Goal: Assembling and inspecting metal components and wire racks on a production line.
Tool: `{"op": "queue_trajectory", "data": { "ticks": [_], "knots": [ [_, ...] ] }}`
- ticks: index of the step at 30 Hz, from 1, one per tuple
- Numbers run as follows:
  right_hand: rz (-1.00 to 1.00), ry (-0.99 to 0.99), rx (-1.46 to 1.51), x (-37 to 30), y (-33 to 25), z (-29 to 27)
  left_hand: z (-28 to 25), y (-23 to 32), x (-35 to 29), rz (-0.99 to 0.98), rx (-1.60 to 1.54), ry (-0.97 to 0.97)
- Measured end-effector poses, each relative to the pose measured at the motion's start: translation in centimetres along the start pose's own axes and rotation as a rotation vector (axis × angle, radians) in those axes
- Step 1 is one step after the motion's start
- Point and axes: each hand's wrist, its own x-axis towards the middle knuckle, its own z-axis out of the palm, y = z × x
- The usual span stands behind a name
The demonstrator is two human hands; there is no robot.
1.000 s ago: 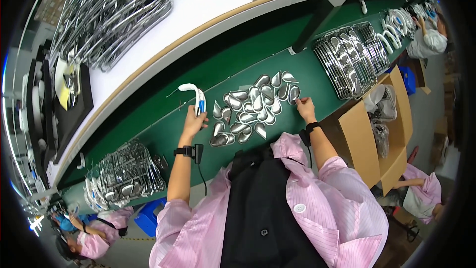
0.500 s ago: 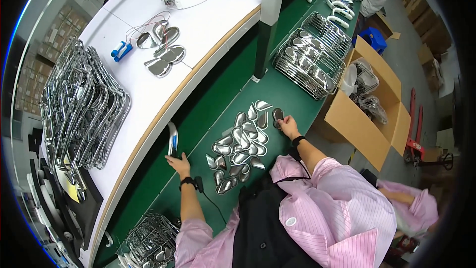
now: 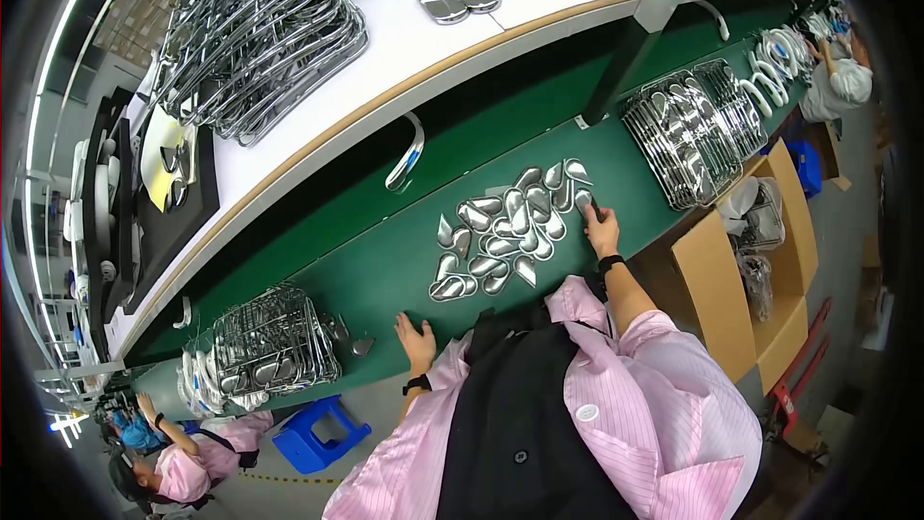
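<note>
A pile of shiny teardrop-shaped metal pieces (image 3: 520, 212) lies on the green worktable (image 3: 385, 274) in front of me. At the right end of the pile my right hand (image 3: 603, 234) is closed, pinching a teardrop-shaped metal piece (image 3: 596, 206) seen nearly edge-on. My left hand (image 3: 416, 345) rests at the table's near edge with its fingers apart and nothing in it. Left of it lies a loose metal piece (image 3: 362, 347). Beyond the pile, a curved white-and-silver handle-like part (image 3: 408, 154) lies near the back of the table.
Wire baskets of metal parts stand on the right (image 3: 688, 135) and left (image 3: 274, 342). A raised white shelf (image 3: 404, 48) holds stacked wire racks (image 3: 265, 34). An open cardboard box (image 3: 717, 294) is at the right, a blue stool (image 3: 320, 433) at the left. Other people work at both ends.
My view has turned leftward, bringing the left basket and a co-worker in. My left hand has moved from near the curved part back to the near table edge. The right hand still pinches a piece.
</note>
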Motion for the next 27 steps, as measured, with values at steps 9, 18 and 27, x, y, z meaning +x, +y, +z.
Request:
{"op": "queue_trajectory", "data": {
  "ticks": [9, 18, 27],
  "knots": [
    [-0.28, -0.011, -0.396, -2.2, -1.8, -2.9, 0.1, 1.6, -0.8, -0.03, 0.271, -0.002],
    [-0.632, 0.456, -0.624, 4.6, -10.3, -18.9, -0.4, 1.6, -1.1, -0.059, 0.225, -0.017],
    [-0.439, 0.168, -0.768, 9.9, -10.2, -24.0, -0.2, 5.9, -0.8, -0.282, 0.028, -0.049]
  ]
}}
